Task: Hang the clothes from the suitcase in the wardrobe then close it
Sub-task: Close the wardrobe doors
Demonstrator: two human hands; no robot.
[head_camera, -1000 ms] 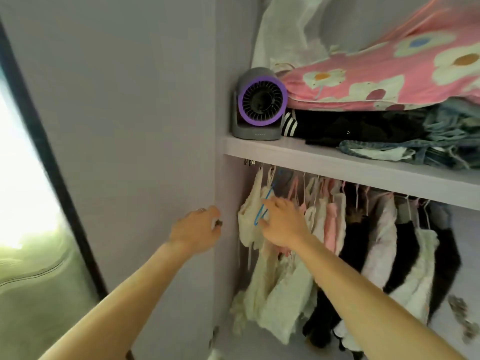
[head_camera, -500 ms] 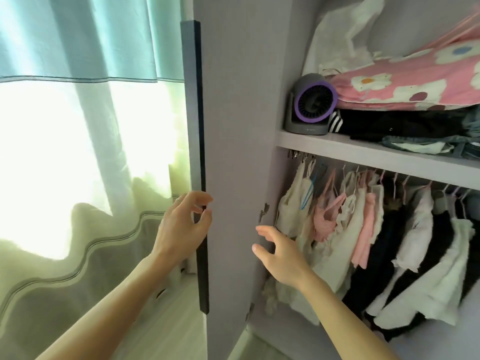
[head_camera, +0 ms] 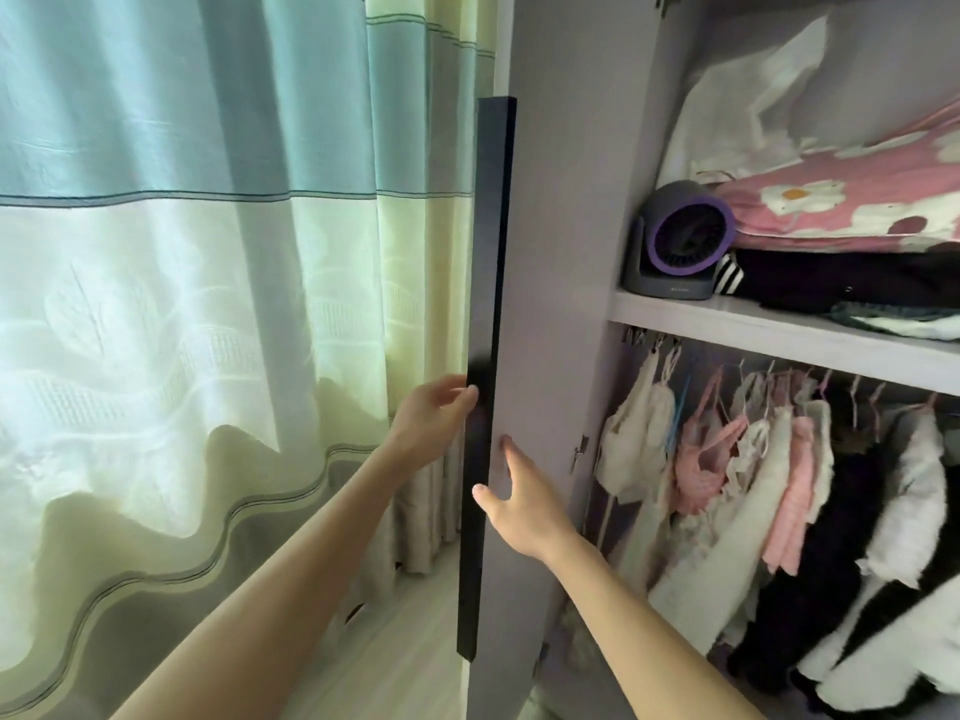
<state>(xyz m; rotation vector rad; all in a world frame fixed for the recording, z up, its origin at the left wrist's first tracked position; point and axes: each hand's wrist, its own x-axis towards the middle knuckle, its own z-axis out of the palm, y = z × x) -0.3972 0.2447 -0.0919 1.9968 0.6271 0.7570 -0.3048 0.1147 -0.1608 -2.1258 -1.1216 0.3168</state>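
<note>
The wardrobe stands open, and its pale lilac door (head_camera: 556, 252) is seen nearly edge-on with a long black handle strip (head_camera: 491, 226) down its edge. My left hand (head_camera: 431, 423) reaches the outer side of the door, its fingers curled against the black handle. My right hand (head_camera: 524, 506) lies with spread fingers on the door's inner face, thumb near the edge. White, pink and black clothes (head_camera: 753, 485) hang close together under the shelf (head_camera: 779, 340). No suitcase is in view.
On the shelf sit a small grey fan with a purple ring (head_camera: 680, 241), folded dark clothes and a pink flowered blanket (head_camera: 857, 210). A green and white curtain (head_camera: 182, 304) fills the left side. Pale wooden floor (head_camera: 405, 657) shows below the door.
My right hand left the hanging clothes and moved left onto the door's inner face. My left hand went round to the handle edge. The view swung left and the curtain came into sight.
</note>
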